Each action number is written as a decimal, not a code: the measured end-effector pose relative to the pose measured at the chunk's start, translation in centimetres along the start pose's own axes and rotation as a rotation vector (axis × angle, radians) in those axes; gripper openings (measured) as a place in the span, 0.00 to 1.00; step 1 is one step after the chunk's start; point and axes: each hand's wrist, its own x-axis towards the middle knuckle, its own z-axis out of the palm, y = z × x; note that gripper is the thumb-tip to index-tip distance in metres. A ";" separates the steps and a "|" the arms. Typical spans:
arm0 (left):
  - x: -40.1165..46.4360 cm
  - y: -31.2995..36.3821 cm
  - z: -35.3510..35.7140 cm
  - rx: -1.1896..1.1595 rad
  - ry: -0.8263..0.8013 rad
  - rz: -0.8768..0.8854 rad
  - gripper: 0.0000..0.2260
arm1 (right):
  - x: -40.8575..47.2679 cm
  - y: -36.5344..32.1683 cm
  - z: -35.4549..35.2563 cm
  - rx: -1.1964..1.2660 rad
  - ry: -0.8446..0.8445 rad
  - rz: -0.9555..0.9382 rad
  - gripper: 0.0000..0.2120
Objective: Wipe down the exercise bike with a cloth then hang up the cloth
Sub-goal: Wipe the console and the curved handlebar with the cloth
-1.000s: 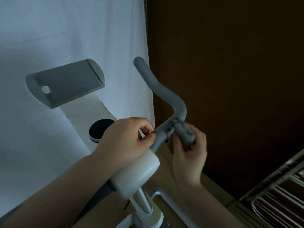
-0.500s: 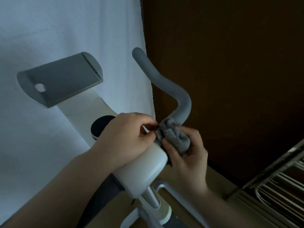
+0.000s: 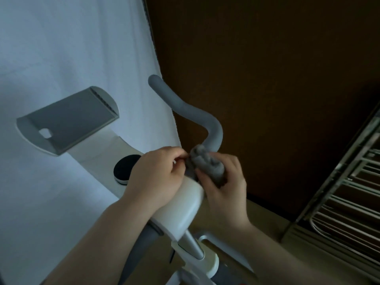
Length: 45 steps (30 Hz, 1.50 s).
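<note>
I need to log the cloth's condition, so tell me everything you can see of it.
The cloth is grey, soft-looking, maybe knitted or terry, bunched into a thick wad. It sits at the base of the grey handlebar, just above the bike's white housing. The right hand grips it; the left hand pinches its near edge. Its full size is hidden.

Dim, soft; wide-angle edge distortion
</note>
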 end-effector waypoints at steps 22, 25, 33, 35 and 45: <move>0.8 -2.2 -2.0 0.235 -0.112 0.070 0.10 | 10.3 -6.7 -1.3 -0.709 -0.854 -0.007 0.15; 0.8 -3.8 -2.8 0.311 -0.114 0.148 0.12 | 10.0 -6.8 0.3 -0.748 -0.885 -0.072 0.13; 0.4 -2.9 -3.9 0.258 -0.086 0.087 0.11 | 9.1 -5.2 0.0 -0.737 -0.732 -0.138 0.15; 0.5 -2.9 -3.5 0.259 -0.076 0.072 0.12 | 7.9 -4.9 0.3 -0.653 -0.770 -0.154 0.14; 0.0 -0.9 -0.9 0.192 0.006 0.120 0.09 | 4.1 -2.2 -1.1 -0.276 -0.400 -0.166 0.12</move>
